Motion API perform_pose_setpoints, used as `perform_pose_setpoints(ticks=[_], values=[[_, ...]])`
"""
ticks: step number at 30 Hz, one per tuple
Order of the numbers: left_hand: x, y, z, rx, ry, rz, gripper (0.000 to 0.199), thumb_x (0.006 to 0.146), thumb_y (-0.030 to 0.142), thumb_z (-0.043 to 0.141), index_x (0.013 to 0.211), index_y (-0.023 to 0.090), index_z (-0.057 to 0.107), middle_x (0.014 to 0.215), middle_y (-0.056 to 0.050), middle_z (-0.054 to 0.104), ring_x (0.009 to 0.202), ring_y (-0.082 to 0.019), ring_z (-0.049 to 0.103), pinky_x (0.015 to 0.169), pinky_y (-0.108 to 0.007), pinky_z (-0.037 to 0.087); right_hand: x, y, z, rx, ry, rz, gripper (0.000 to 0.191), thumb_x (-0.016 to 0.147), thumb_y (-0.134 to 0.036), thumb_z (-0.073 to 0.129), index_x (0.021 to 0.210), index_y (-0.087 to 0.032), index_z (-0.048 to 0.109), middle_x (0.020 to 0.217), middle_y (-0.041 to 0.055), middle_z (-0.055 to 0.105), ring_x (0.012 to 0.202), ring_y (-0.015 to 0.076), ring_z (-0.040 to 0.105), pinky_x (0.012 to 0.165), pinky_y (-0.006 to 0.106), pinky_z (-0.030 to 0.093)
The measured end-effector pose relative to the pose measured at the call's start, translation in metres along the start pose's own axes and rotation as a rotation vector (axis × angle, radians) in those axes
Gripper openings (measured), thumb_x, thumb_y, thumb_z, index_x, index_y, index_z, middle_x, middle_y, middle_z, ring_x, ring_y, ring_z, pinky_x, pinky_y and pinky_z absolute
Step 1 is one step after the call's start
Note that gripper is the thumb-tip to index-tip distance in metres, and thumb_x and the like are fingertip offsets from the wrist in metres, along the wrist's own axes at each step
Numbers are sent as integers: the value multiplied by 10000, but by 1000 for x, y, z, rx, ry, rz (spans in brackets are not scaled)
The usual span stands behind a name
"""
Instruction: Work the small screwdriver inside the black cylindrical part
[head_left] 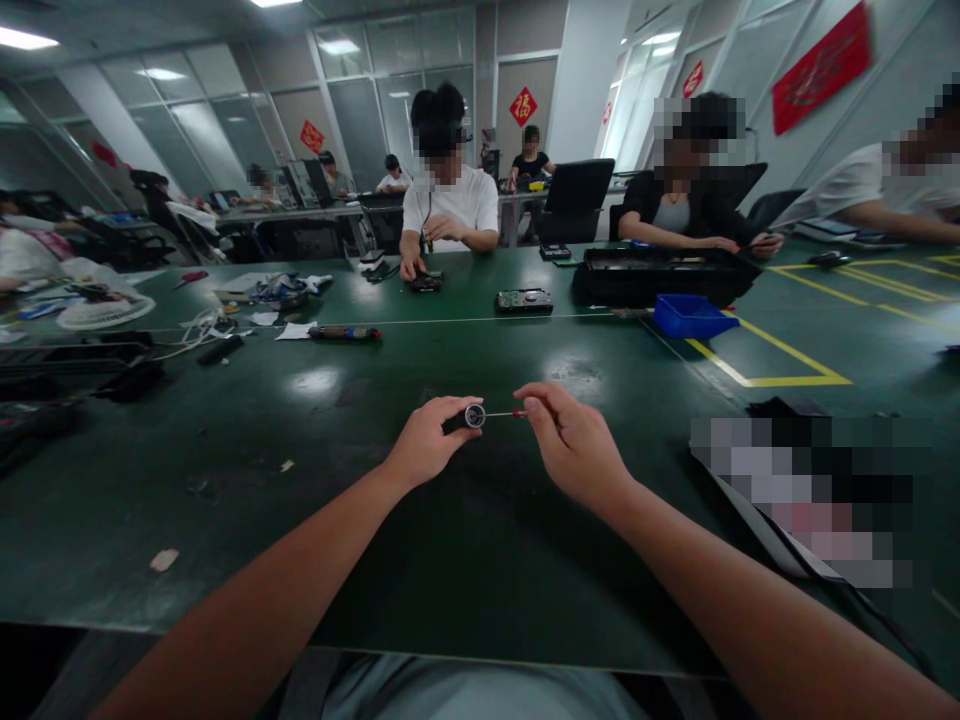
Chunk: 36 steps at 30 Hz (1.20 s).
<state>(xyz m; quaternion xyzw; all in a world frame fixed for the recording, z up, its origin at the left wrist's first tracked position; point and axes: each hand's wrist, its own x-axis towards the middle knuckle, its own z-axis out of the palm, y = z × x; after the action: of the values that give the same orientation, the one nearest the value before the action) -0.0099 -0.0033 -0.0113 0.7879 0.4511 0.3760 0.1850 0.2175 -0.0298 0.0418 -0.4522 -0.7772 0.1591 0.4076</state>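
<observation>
Between the thumb and fingers of my left hand (429,440) is a small black cylindrical part (475,416), its round, silvery-rimmed end turned to the right. My right hand (574,440) pinches the red handle of a thin screwdriver (504,414). The metal shaft points left, and its tip reaches the round end of the black part; whether it sits inside cannot be made out. Both hands are above the green table (480,560), near its middle.
A blue bin (691,316) and a long black casing (664,276) stand at the back right. A circuit-board device (524,300) and a dark tool (345,334) lie farther back. Across the table, a person in white (451,210) handles a dark part.
</observation>
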Motion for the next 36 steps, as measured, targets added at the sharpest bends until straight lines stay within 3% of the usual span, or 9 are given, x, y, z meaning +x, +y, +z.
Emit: perform_pose_setpoints(ticks=[2, 7, 11, 15, 28, 32, 36], values=[[0, 0, 0, 1, 5, 0, 417, 870, 267, 734, 1277, 294, 646, 1238, -28, 686, 1168, -226, 613, 1060, -434, 448, 0, 1, 0, 19, 5, 2, 251, 998, -283, 424, 1129, -176, 610, 800, 36, 677, 663, 174, 610, 614, 297, 418], [-1, 1, -1, -4, -7, -8, 415, 872, 260, 729, 1277, 287, 645, 1246, -34, 683, 1174, -230, 610, 1061, -442, 443, 1, 1, 1, 19, -20, 46, 305, 1028, -364, 385, 999, -202, 642, 705, 21, 655, 618, 180, 613, 599, 312, 417], [0, 1, -1, -1, -4, -14, 412, 869, 262, 730, 1272, 285, 648, 1249, -44, 682, 1176, -240, 610, 1059, -461, 446, 0, 1, 3, 102, 52, 55, 216, 982, -323, 488, 1134, -205, 586, 837, 53, 717, 733, 211, 673, 666, 337, 477], [1, 3, -1, 18, -6, -18, 407, 864, 248, 734, 1262, 282, 654, 1242, -41, 686, 1171, -237, 613, 1055, -458, 450, 0, 6, 7, 206, 73, 107, 201, 964, -365, 536, 1056, -213, 630, 917, 72, 745, 829, 227, 700, 730, 361, 515], [10, 9, -5, 91, -25, 65, 357, 863, 222, 735, 1213, 258, 681, 1213, -38, 709, 1126, -237, 635, 1029, -464, 456, 7, 24, 22, 555, 178, 294, 275, 967, -456, 497, 948, -204, 605, 795, 31, 663, 744, 186, 651, 764, 375, 532], [12, 9, -5, 89, -55, 96, 335, 864, 189, 723, 1189, 266, 696, 1190, -32, 719, 1132, -230, 631, 1038, -465, 456, 12, 33, 24, 808, 83, 437, 302, 915, -507, 537, 857, -214, 584, 710, 9, 606, 646, 179, 619, 692, 372, 557], [12, 8, -5, 98, -50, 39, 344, 874, 190, 702, 1207, 277, 692, 1203, -36, 712, 1140, -236, 625, 1038, -474, 461, 11, 34, 25, 813, 87, 450, 308, 913, -520, 524, 861, -219, 569, 719, 13, 603, 646, 175, 621, 677, 364, 562]])
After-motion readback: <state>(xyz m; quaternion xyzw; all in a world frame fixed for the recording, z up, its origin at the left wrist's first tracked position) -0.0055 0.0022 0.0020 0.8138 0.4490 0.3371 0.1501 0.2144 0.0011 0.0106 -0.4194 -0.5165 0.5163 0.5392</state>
